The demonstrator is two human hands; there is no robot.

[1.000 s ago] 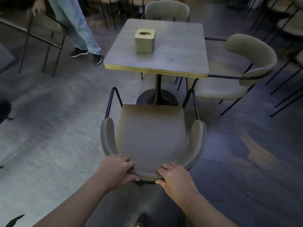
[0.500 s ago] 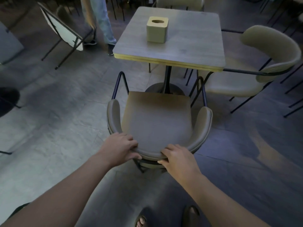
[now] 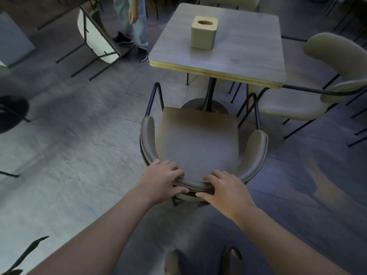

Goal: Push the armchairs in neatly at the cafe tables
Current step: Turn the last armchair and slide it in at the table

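A beige armchair [image 3: 198, 143] with a curved backrest and black metal legs stands in front of me, facing a square grey cafe table [image 3: 234, 56]. Its seat front is just short of the table's near edge, beside the round pedestal base. My left hand [image 3: 160, 180] grips the top of the backrest on the left. My right hand [image 3: 224, 187] grips the same backrest on the right. A second armchair [image 3: 309, 104] sits at the table's right side. A third armchair [image 3: 228, 2] shows behind the table's far edge.
A beige tissue box [image 3: 204, 32] stands on the table. A person in jeans [image 3: 135, 22] is at the upper left beside a tilted chair [image 3: 99, 38]. More black chair legs crowd the far right. My feet [image 3: 202, 261] show at the bottom. Grey tiled floor lies open to the left.
The armchair has slid forward toward the table under both hands, and I have stepped after it. The person at the upper left has tipped a chair over.
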